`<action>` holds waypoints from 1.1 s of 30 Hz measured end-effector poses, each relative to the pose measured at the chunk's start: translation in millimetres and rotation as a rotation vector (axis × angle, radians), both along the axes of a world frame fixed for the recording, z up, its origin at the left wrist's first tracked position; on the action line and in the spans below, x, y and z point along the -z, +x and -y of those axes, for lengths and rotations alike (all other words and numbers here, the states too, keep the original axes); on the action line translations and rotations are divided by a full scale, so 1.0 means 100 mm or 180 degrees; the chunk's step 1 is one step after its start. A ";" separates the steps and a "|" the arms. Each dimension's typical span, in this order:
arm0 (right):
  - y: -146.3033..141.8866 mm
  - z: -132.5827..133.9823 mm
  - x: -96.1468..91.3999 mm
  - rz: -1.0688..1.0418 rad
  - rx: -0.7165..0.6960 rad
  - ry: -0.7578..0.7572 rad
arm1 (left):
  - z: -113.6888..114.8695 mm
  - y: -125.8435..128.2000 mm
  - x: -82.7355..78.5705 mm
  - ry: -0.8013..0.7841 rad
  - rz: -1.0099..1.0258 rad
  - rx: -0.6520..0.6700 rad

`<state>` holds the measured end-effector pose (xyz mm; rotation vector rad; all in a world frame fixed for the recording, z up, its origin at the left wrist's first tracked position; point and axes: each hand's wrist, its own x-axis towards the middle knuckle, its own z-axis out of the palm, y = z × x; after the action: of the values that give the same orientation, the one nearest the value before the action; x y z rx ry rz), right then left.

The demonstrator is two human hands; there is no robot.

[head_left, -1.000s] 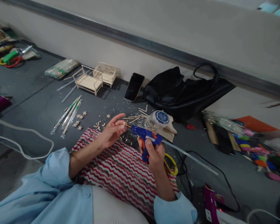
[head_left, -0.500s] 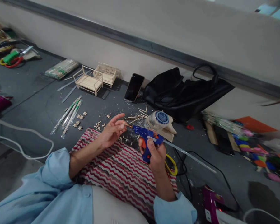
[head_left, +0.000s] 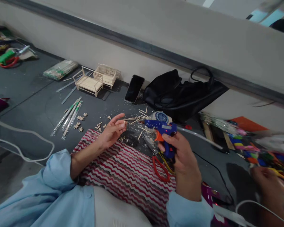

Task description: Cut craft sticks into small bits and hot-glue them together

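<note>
The glue gun (head_left: 161,125), wrapped in the curled right hand (head_left: 183,153), has swung rightward since a second ago, to beyond the striped cloth's (head_left: 125,176) far right corner, its nozzle now apart from the left hand (head_left: 113,131). That hand, over the cloth's far edge, still pinches a small pale piece (head_left: 125,122). Scissors (head_left: 153,148) now show at that corner; another person's hand (head_left: 268,183) has appeared well right of the cloth.
</note>
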<state>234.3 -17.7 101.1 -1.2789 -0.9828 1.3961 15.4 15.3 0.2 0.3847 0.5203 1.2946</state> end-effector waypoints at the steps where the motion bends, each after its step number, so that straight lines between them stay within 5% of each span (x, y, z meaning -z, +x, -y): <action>1: 0.05 -0.05 -0.06 0.0140 -0.0001 -0.0026 | -0.01 -0.01 0.00 0.0023 -0.0014 -0.0026; 6: 0.21 -0.40 -0.16 0.0707 0.0407 0.0168 | -0.04 -0.06 -0.06 0.0054 -0.0060 -0.0263; 11: 0.23 -0.67 -0.07 0.1126 0.0233 -0.0069 | -0.12 -0.19 -0.16 0.0234 -0.0123 -0.0573; 17: 0.23 -0.67 0.00 0.2488 0.0228 -0.0232 | -0.17 -0.29 -0.20 0.0351 -0.0101 -0.0755; 24: 0.23 -0.57 0.07 0.3195 0.0343 -0.0043 | -0.19 -0.33 -0.21 0.0483 -0.0072 -0.0751; 27: 0.17 -0.38 0.03 0.4111 0.1096 0.0557 | -0.20 -0.36 -0.25 0.0554 -0.0086 -0.0809; 30: -0.06 -0.12 0.02 0.4031 0.1829 0.1779 | -0.19 -0.38 -0.28 0.0620 -0.0143 -0.0826; 32: -0.30 0.00 0.10 0.3771 0.1531 0.2432 | -0.19 -0.38 -0.28 0.0636 -0.0179 -0.0829; 33: -0.43 0.03 0.17 0.3642 0.0956 0.2582 | -0.19 -0.38 -0.28 0.0639 -0.0193 -0.0837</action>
<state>191.1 -20.6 83.7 -1.4296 -1.7444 -0.1494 -22.5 34.4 28.4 0.5370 0.5050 1.5998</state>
